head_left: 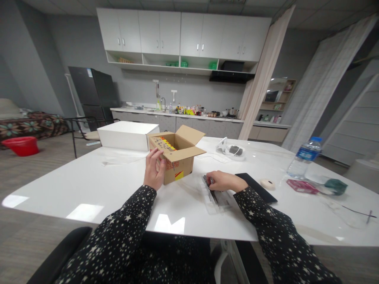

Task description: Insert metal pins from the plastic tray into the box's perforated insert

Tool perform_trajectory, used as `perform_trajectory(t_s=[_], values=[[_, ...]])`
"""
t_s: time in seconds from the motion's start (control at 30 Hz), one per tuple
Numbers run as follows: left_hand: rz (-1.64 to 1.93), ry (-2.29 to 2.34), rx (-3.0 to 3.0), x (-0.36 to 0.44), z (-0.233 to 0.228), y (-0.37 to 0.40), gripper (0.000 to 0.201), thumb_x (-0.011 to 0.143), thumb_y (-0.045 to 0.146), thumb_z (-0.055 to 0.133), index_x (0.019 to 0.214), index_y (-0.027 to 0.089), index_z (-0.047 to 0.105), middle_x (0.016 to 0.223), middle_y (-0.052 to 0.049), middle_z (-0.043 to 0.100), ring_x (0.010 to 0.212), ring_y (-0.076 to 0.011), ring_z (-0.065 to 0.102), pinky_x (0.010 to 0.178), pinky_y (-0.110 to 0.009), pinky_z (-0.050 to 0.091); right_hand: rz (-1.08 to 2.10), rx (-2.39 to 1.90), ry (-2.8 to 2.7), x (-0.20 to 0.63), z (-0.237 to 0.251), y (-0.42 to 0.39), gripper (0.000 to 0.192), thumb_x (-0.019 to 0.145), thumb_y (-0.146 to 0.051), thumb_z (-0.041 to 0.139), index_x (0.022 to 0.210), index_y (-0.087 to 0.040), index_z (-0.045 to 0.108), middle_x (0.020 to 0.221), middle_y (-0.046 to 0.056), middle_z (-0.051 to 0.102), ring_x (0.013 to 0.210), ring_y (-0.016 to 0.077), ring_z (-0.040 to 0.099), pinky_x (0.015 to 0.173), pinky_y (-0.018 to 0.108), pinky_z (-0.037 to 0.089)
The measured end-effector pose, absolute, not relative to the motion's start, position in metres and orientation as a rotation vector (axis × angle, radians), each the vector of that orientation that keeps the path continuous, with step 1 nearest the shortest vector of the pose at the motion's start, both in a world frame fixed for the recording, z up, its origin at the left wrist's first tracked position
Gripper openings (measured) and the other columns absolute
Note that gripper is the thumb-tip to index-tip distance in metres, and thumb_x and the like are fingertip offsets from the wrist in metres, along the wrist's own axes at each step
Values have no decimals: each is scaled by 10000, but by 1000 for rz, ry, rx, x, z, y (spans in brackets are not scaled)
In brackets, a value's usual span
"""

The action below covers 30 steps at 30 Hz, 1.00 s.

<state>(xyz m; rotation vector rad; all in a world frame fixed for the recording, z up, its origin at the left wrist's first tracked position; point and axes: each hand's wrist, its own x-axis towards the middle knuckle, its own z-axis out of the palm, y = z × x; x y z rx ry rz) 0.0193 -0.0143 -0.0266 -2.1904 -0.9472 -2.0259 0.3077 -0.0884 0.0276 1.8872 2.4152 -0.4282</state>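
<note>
Cardboard box (177, 157) touched by left hand (154, 170), beside white box (126, 135).

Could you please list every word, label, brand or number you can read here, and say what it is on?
No text here is legible.
Cardboard box: red and yellow label, dark printed marks, too blurred to read.
Water bottle: blue label, too small to read.
Fridge: small sticker near the top, unreadable.
Pink packet: print too blurred.
Bottles on the kitchen counter: labels too small.

Right hand (225, 182) fingertips hidden on clear case (215, 196); box (174, 157) contents, label too small to read.
</note>
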Motion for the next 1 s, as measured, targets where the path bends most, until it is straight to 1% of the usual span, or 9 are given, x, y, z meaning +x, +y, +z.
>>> perform_trajectory(t_s=[0.23,0.4,0.53,0.73,1.0], values=[[-2014,-969,-2199,19,-28,-13,341,1006,317,477,1340,269,517,1442,-127,456,1407,-264,435,1148,-528,428,-396,1885,2431,311,33,-91,237,756,-189,616,984,-201,679,915,50,706,772,176,612,611,247,382],[-2026,-953,-2191,20,-27,-14,344,1003,308,488,1344,278,519,1440,-123,462,1404,-264,439,1151,-533,426,-406,1861,2387,307,32,-93,295,735,-182,621,1025,-202,671,962,62,706,771,185,611,590,251,369],[-2033,-939,-2185,20,-27,-14,343,1002,301,491,1342,279,522,1432,-123,465,1403,-267,440,1149,-542,426,-396,1866,2372,307,30,-92,317,741,-147,593,1043,-202,669,988,69,712,798,191,620,600,251,371],[-2029,-949,-2186,19,-27,-14,341,1003,307,484,1341,280,520,1436,-122,460,1403,-264,440,1147,-537,430,-382,1865,2396,310,26,-88,268,782,-141,597,1029,-195,684,1017,68,717,845,189,632,636,246,382],[-2027,-951,-2189,20,-27,-14,341,1003,310,484,1341,280,516,1434,-124,462,1399,-262,446,1137,-533,442,-411,1836,2443,310,27,-88,153,813,-193,598,916,-182,710,905,59,726,749,172,618,621,246,389]])
